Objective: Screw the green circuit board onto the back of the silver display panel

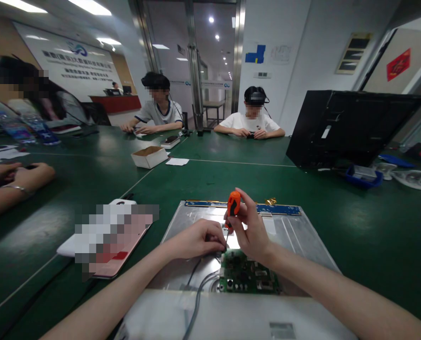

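My right hand point(251, 231) grips an orange and black screwdriver point(234, 204), held upright with its shaft pointing down. The screwdriver's tip is near the upper left corner of a green circuit board point(247, 271). Beside the tip, the fingers of my left hand point(203, 238) are pinched together at that corner; what they hold, if anything, is hidden. The board lies on a silver metal display panel point(302, 245) with a blue strip board point(281, 209) along its far edge. Grey cables point(198, 297) run from the board's left side toward me.
Left of the panel lie a white phone-like object point(68, 246) and a pink one point(113, 267). Farther off stand an open white box point(150, 157) and a large black monitor point(348, 127). A blue tray point(364, 178) sits at right. Several people sit around the green table point(231, 174).
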A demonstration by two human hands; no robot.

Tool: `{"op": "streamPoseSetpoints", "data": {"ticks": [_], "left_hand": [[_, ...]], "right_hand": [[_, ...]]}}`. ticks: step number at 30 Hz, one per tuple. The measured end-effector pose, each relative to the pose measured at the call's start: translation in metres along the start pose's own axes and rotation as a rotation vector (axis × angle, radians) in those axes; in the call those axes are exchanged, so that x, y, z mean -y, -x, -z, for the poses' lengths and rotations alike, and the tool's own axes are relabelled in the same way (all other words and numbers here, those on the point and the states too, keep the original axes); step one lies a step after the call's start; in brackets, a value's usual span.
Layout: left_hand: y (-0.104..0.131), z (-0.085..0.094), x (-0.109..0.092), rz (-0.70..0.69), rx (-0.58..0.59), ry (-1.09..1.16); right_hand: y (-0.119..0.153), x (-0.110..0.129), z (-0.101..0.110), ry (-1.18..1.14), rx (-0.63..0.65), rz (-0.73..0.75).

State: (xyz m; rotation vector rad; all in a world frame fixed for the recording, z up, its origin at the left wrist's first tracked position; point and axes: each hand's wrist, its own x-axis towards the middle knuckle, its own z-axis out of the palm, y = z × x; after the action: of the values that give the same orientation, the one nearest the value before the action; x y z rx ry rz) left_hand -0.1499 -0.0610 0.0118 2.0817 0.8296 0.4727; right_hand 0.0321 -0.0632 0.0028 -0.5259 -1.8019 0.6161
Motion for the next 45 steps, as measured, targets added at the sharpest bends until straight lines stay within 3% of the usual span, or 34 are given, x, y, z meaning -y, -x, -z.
{"op": "streamPoseSetpoints", "data": {"ticks": [11,18,26,35,45], "left_hand": [[0.000,-0.001,-0.004,0.021,-0.018,-0.017],[-0.001,-0.004,-0.001,-0.007,-0.046,0.009],[0.000,-0.003,-0.002,-0.017,-0.018,-0.014],[0.004,-0.005,-0.009,0.061,-0.041,0.019],[0.002,-0.003,-0.009,0.095,-0.023,0.046]], "right_hand": [[-0.001,0.001,0.000,0.062,0.048,0.033],[-0.006,-0.001,0.001,0.018,0.014,0.182],[-0.008,0.001,0.002,-0.003,0.017,0.239],[-0.006,-0.006,0.004,0.055,0.036,0.202],[-0.025,0.007,0.026,0.208,0.182,0.221]]}}
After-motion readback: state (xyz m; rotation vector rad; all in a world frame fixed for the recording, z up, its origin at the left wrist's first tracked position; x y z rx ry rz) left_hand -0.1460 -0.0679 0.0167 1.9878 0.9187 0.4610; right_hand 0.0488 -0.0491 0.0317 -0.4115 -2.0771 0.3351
